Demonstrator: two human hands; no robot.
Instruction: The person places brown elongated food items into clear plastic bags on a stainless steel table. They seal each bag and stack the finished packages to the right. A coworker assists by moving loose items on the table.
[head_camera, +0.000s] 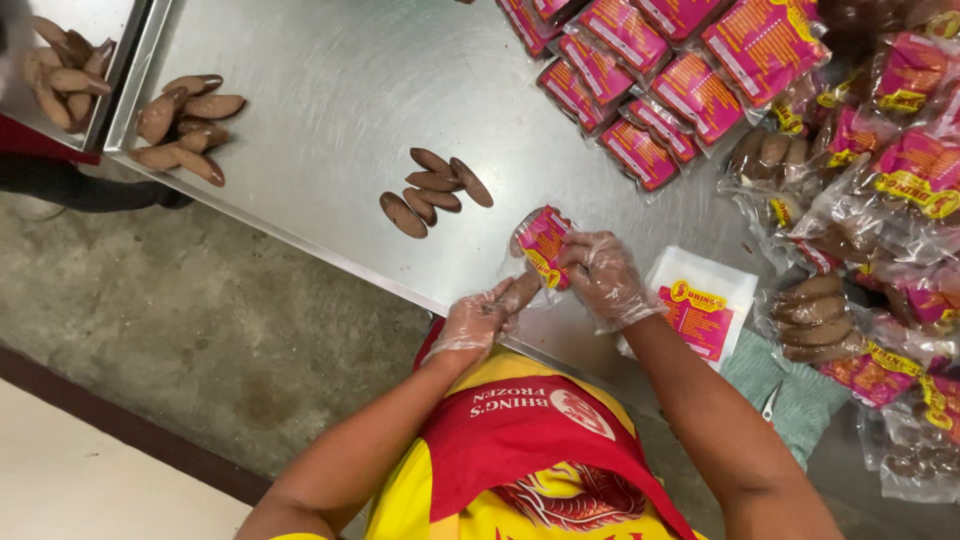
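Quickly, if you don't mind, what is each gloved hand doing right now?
Left hand: closed on a brown oblong roll, at the bag's mouth.
Right hand: closed on the pink-printed clear bag.

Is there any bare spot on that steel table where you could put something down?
Yes. The steel table is bare across its middle, between the pile of brown pieces at the left edge, the small cluster nearer the hands, and the rows of pink packets. The right side is crowded with filled bags.
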